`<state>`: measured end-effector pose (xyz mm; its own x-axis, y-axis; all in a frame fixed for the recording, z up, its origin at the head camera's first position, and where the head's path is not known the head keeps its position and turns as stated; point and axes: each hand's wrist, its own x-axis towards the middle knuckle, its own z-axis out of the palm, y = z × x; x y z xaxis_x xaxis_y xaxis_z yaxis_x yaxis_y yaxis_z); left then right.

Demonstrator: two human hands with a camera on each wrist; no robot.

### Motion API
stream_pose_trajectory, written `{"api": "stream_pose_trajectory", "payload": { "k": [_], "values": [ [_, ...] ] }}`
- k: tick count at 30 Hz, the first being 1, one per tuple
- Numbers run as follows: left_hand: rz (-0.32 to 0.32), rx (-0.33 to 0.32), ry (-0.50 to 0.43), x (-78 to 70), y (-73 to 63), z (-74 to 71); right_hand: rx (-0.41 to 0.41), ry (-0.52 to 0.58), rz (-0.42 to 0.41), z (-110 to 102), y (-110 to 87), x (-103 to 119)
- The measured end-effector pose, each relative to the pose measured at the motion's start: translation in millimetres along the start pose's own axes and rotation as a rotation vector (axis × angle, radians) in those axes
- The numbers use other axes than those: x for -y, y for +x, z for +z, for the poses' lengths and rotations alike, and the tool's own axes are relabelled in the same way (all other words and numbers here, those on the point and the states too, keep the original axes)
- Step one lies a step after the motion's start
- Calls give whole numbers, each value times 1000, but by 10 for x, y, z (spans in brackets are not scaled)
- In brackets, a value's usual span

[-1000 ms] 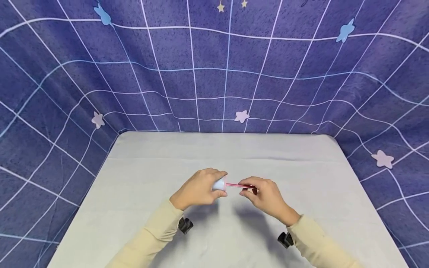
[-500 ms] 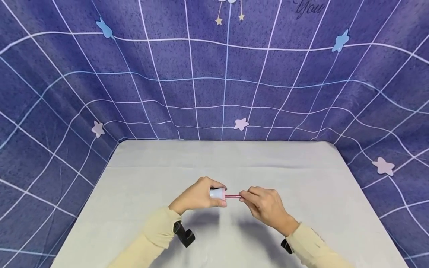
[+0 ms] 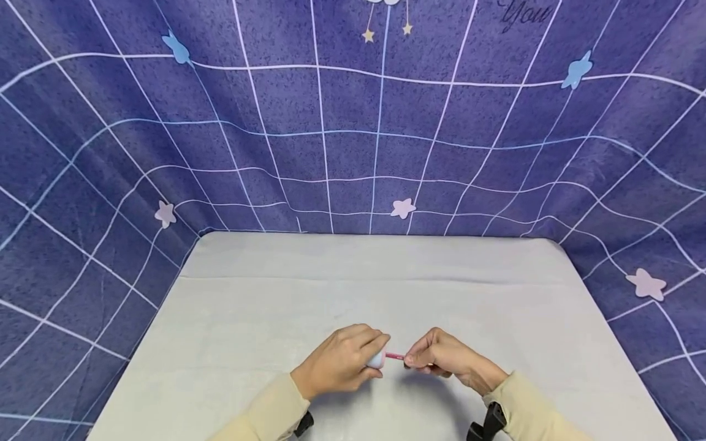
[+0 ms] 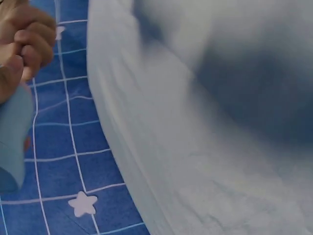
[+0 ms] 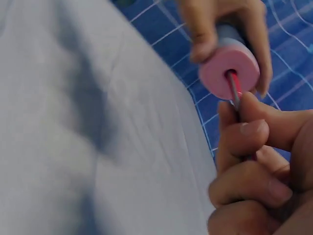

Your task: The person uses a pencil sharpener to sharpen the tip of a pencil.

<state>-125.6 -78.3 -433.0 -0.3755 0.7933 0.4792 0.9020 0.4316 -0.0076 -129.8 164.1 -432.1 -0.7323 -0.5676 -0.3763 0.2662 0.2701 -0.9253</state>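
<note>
My left hand (image 3: 344,362) grips a light blue pencil sharpener (image 3: 376,360) whose pink end faces right. A red pencil (image 3: 394,356) enters the round hole in the middle of that pink end (image 5: 215,76). My right hand (image 3: 452,360) pinches the pencil between thumb and fingertips, close to the sharpener, with the other fingers curled in. Most of the pencil (image 5: 234,88) is hidden by the hole and by these fingers. In the left wrist view, the smooth blue body (image 4: 12,132) of the sharpener shows at the left edge. Both hands are over the table, their shadows below them.
A white cloth covers the table (image 3: 309,275). Behind it and along both sides hangs a blue-purple curtain (image 3: 353,153) with a pale grid and stars. A black camera mount (image 3: 488,422) sits at the right sleeve.
My right hand has turned about the pencil, its thumb and fingertips now at a different angle. Both hands appear lower in the head view, and my left fingers cover more of the sharpener.
</note>
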Motion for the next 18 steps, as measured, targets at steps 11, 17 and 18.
{"api": "stream_pose_trajectory", "payload": {
  "k": [11,17,18],
  "values": [
    [-126,65,-163,30,8,-1,-212,-381,-366,44,-93,-102],
    [-458,299,-529,148,106,-111,-582,-854,-845,120,-110,-192],
    [-491,328,-598,173,120,-126,-635,-924,-936,118,-103,-193]
  ]
}}
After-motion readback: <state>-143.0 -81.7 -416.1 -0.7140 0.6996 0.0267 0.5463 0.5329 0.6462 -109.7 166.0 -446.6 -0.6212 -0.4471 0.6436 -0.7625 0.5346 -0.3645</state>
